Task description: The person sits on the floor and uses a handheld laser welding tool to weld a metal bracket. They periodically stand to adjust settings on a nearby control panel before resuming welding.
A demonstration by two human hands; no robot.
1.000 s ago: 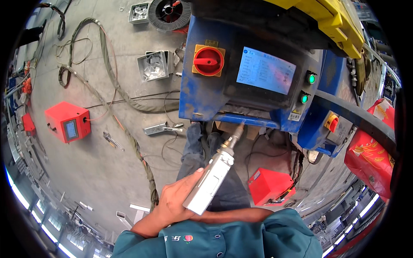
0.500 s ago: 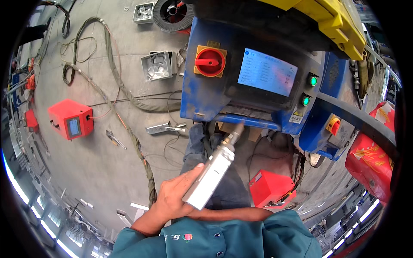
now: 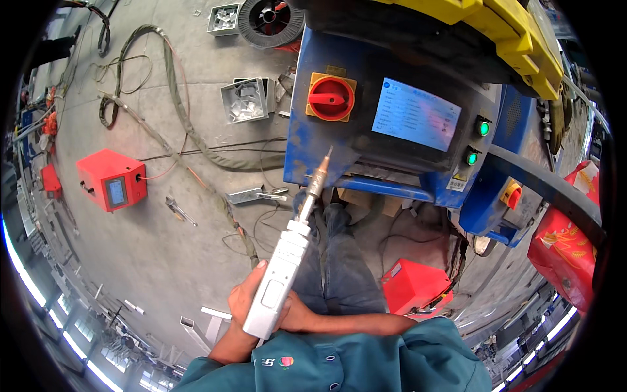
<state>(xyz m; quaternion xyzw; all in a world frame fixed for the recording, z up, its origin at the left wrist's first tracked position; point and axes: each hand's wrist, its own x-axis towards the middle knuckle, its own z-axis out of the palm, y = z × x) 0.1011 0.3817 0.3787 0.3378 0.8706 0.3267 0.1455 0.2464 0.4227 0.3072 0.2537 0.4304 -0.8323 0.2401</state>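
Observation:
A silver-white welding gun (image 3: pixel 279 281) with a copper-coloured nozzle is held in front of my body, its tip pointing up toward the blue machine's front edge. My left hand (image 3: pixel 243 300) grips the lower body from the left, thumb along its side. From the right my right hand (image 3: pixel 298 315) closes on the gun's lower part. Its fingers are partly hidden behind the gun. Beyond the tip stands the blue machine (image 3: pixel 297 147), with a lit screen (image 3: pixel 416 115), a red rotary switch (image 3: pixel 331 97) and two green-lit buttons.
Red boxes stand on the floor at left (image 3: pixel 112 181) and near right (image 3: pixel 418 286). A sheathed cable (image 3: pixel 176 104) winds across the left floor. Metal bins (image 3: pixel 225 104) of small parts and a wire spool (image 3: pixel 269 23) are at the back. A red sack (image 3: pixel 562 245) is at the right.
The gun's tip has swung from upper right to upper left, and the gun has turned to show another face. My right hand, hidden before, now shows beside it. The view has shifted slightly.

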